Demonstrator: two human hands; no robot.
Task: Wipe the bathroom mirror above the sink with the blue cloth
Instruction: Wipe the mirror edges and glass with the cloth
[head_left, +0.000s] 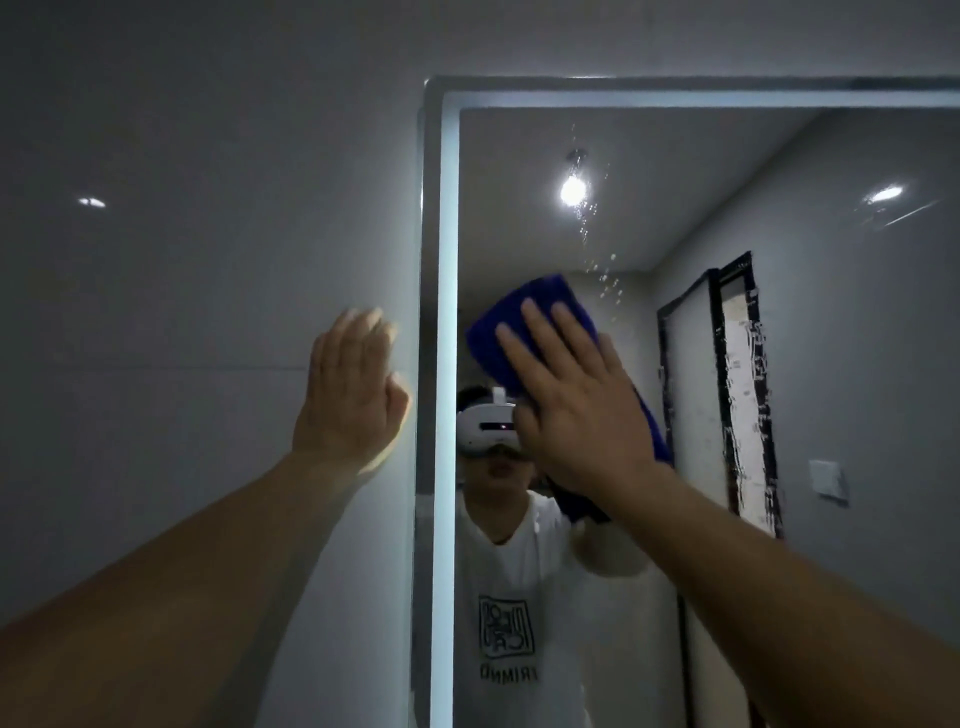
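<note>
Both bare forearms rise from the lower corners; the left grip (353, 395) is released, fingers straight and flat toward the grey wall (182, 312), just beside the mirror's lit edge strip (447, 312). Further in, the right grip (576, 405) is released too, straight fingers pressing the blue cloth (524, 312) flat on the mirror (805, 389). Just above the cloth, droplets (602, 270) speckle the glass

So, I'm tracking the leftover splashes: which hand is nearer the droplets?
Right. The right hand presses the cloth on the mirror just below the droplets; the left hand rests on the wall, left of the mirror.
</note>
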